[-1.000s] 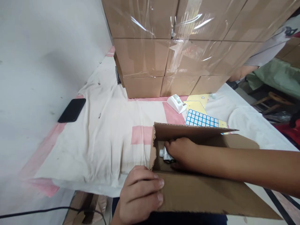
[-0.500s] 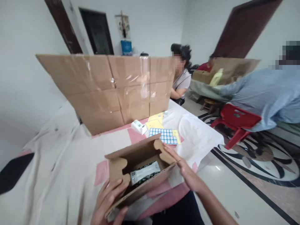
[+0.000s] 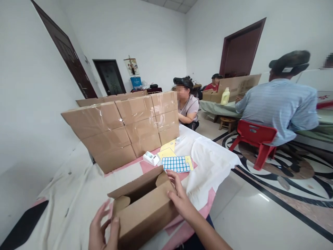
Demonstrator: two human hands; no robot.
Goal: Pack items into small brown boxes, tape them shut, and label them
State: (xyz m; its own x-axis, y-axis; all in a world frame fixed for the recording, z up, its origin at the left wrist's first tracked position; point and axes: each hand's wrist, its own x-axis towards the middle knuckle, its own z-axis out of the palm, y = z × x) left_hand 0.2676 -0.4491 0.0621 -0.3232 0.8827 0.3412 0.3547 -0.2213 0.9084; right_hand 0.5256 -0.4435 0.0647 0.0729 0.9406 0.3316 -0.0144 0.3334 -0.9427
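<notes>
A brown cardboard box point(image 3: 145, 211) stands between my hands at the table's near side, tilted so that its front wall faces me. Its top is open, with the small end flaps folded inward, and the dark inside hides any contents. My left hand point(image 3: 104, 225) is at the box's left end, thumb against the front corner and fingers curved around the side. At the right end my right hand point(image 3: 179, 194) grips the box, its thumb on the front wall and its fingers over the far edge. Just beyond lies a sheet of blue-bordered labels point(image 3: 175, 164).
A wall of taped cartons point(image 3: 125, 130) stands across the table. Before it are a small white device point(image 3: 151, 158) and yellow paper point(image 3: 167, 150). A person point(image 3: 188, 104) sits behind the cartons' right end; another, on a red chair point(image 3: 256, 133), sits to the right. A black item point(image 3: 26, 222) lies left.
The box has tipped, so its front wall shows and the silvery packet inside is now hidden. My left thumb moved onto the front corner, my right thumb onto the front wall. The view rose.
</notes>
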